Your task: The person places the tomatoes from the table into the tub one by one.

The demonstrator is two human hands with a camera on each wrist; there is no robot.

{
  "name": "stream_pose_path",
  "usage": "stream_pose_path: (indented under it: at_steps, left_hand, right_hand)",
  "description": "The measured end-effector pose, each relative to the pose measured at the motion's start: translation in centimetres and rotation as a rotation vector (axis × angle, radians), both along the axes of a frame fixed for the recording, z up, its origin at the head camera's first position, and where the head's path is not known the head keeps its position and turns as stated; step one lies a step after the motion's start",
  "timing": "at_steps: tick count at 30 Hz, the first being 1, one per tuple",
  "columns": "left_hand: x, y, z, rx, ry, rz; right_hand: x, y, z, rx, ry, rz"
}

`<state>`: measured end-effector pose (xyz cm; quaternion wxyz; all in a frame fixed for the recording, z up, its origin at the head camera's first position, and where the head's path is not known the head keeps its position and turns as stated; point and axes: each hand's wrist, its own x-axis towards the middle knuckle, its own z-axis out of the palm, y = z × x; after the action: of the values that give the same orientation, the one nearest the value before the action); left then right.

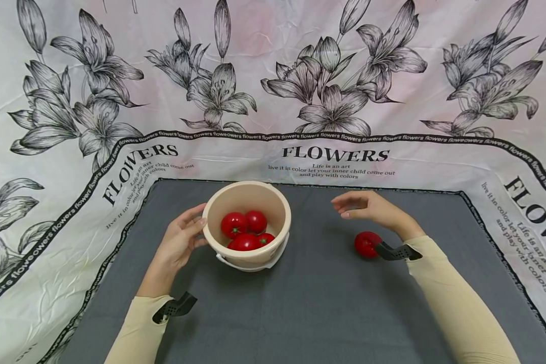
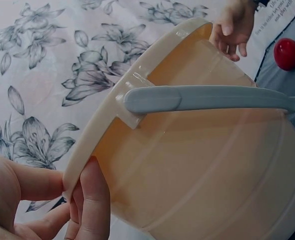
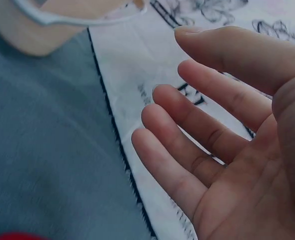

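My left hand (image 1: 182, 240) grips the rim of a cream bucket (image 1: 245, 196) at its left side. In the left wrist view, the thumb and fingers pinch that rim from both sides, and a pale handle (image 2: 212, 97) hangs across the outer wall. Several shiny red tomatoes (image 1: 244, 242) lie inside the bucket. To the right, my right hand (image 1: 375, 207) hovers with relaxed, slightly bent fingers and nothing in its grasp. One more red tomato (image 1: 367, 244) lies on the grey cloth just below that hand, beside the wrist.
Grey cloth (image 1: 309, 308) covers the work surface. Around it runs a white border with flower drawings and printed words (image 1: 336, 154). Black wrist mounts (image 1: 175, 307) stick out from both cream sleeves (image 1: 459, 303).
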<state>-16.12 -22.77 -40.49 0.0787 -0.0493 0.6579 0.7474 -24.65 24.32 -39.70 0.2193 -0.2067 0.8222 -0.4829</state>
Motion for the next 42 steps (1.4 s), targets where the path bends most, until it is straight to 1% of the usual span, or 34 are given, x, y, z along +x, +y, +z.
stream_pose_path:
  at_steps: [7, 12, 15, 19, 33, 36, 42]
  left_hand:
    - [0.0, 0.0, 0.0, 0.023, 0.003, -0.002]
    - [0.1, -0.1, 0.1, 0.022, 0.008, -0.004]
    - [0.1, -0.1, 0.1, 0.02, 0.008, -0.005]
    - [0.1, -0.2, 0.2, 0.02, 0.007, -0.005]
    - [0.1, -0.1, 0.0, 0.02, 0.011, 0.002]
    - [0.1, -0.1, -0.1, 0.02, 0.012, 0.003]
    - [0.0, -0.1, -0.1, 0.023, 0.005, 0.006]
  right_hand:
    - [1.3, 2.5, -1.6, -0.006, -0.011, -0.061]
    - [2.3, 3.8, -2.7, 0.041, 0.002, -0.084]
    - [2.8, 4.4, -3.4, 0.056, 0.015, -0.098]
    - [3.2, 5.1, -4.2, 0.06, 0.009, -0.118]
    - [4.3, 6.5, -5.6, 0.083, -0.014, -0.122]
    - [4.5, 6.7, -5.9, 0.098, -0.006, -0.13]
    - [4.9, 6.8, -6.2, 0.119, 0.021, -0.122]
